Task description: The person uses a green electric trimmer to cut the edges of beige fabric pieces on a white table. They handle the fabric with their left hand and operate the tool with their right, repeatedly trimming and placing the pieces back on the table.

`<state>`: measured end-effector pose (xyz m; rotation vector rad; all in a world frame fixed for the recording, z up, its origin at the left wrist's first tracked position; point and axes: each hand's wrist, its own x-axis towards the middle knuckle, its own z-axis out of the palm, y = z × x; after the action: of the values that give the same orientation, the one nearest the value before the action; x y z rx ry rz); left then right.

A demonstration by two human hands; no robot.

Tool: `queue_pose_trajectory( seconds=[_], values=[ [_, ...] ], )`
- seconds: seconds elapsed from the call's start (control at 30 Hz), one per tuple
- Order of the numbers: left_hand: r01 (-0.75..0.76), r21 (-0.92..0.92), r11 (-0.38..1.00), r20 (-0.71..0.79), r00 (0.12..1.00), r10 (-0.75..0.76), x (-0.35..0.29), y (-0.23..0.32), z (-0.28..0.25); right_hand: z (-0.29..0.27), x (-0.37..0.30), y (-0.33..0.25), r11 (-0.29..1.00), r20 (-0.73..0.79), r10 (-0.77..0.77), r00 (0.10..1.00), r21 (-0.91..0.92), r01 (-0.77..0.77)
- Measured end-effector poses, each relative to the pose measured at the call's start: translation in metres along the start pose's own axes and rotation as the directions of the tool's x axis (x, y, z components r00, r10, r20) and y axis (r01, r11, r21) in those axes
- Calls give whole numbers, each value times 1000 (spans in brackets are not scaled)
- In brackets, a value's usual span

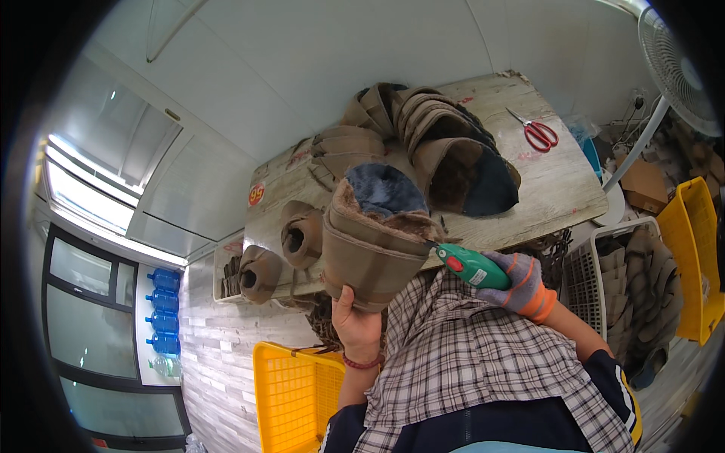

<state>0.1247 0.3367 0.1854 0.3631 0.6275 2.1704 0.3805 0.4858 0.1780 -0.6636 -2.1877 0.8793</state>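
Observation:
My bare left hand point(355, 321), with a beaded bracelet at its wrist, grips the lower edge of a brown, cup-shaped fabric piece point(366, 257) with the thumb in front. That piece stands over the table's near edge, its wide mouth showing dark blue-grey and brown plush lining. In a grey and orange glove, my right hand point(526, 288) is wrapped around a green handheld electric cutter point(472, 266) with a red button. The cutter's tip points left and meets the piece's plush rim, or lies just beside it; I cannot tell which.
On the worn table point(559, 181) are a row of similar brown pieces point(445, 128), two small rolled ones point(302, 234) and red-handled scissors point(540, 136). A yellow basket point(291, 385) stands at lower left. At right are a filled white crate point(585, 283), a yellow crate point(691, 257) and a fan point(676, 72).

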Motion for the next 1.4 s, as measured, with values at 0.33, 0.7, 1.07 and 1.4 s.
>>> queue_pose_trajectory(
  seconds=[0.33, 0.7, 1.07, 1.4],
  values=[
    [-71, 171, 983, 104, 993, 54, -9, -6, 10, 8, 14, -6, 995, -57, -70, 996, 61, 73],
    [-380, 716, 585, 294, 925, 241, -9, -28, -9, 12, 24, -15, 983, -61, 87, 994, 169, -75],
    [-694, 708, -128, 702, 712, 22, 3, -40, -32, 10, 27, -22, 877, -21, 332, 943, 376, -300],
    [-730, 632, -262, 700, 682, -213, -6, -43, -59, -2, 38, -24, 767, 46, 405, 913, 527, -367]
  ],
)
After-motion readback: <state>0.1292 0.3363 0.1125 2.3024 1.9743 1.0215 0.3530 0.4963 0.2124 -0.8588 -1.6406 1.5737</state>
